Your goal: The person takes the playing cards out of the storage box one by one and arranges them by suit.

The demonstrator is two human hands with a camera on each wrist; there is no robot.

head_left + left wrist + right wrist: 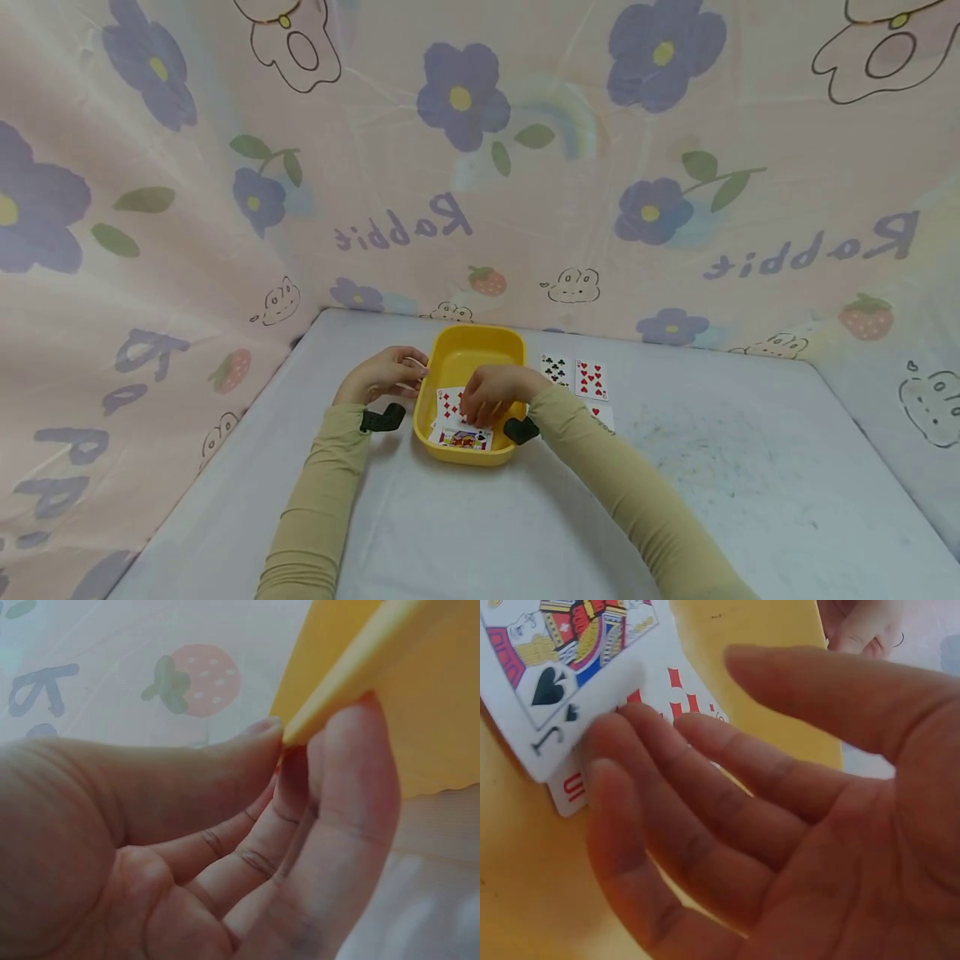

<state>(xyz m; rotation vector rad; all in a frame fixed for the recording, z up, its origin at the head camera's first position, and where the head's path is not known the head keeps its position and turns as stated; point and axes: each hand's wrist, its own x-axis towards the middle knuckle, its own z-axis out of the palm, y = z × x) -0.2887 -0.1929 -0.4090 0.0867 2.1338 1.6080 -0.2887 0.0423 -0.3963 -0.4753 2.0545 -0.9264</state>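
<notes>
Hidden, cropped and unreadable parts around the two hands

In the head view the right hand point(491, 396) covers part of the red-pip card point(448, 406) beneath its fingers in the yellow tray point(472, 350), so that card's rank cannot be read there; a third card point(602, 414) just right of that wrist is half hidden by the sleeve point(600, 458), showing only one heart. In the right wrist view the jack of spades point(562, 667) is cut off by the top edge, and the near fingers point(630, 847) are blurred. In the left wrist view the left hand point(225, 847) runs off the lower edge, the tray's rim fills the corner, and whether the fingers behind it touch the wall cannot be told.
</notes>
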